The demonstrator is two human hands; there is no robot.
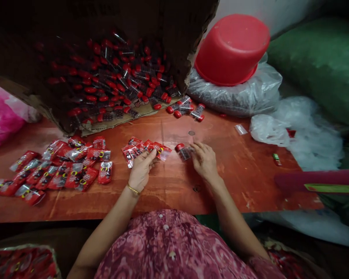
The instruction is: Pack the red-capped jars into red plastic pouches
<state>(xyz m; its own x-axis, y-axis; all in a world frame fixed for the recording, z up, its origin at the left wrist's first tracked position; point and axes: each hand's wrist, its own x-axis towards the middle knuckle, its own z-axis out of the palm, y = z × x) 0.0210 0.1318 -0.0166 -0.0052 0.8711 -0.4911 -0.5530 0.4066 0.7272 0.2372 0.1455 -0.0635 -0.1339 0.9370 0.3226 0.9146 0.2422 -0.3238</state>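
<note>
My left hand (141, 169), with a gold bracelet at its wrist, is closed, its thumb pressing on a small red printed plastic packet (162, 151). More flat red packets (130, 151) lie fanned out just beyond those fingers. In my right hand (205, 159), the fingertips pinch the clear end of a small red-capped container (183, 152) with dark contents. Its cap points left toward the packet, and a small gap separates the two. To the left on the table, a group of filled red packets (64, 170) lies spread in overlapping rows.
A cardboard box (116, 126) lies open toward me, heaped with red-capped containers (113, 85). Several loose containers (186, 107) lie by its right corner. A red tub (232, 50) sits upside down on a filled plastic bag (235, 100). Clear bags (270, 130) crowd the table's right side.
</note>
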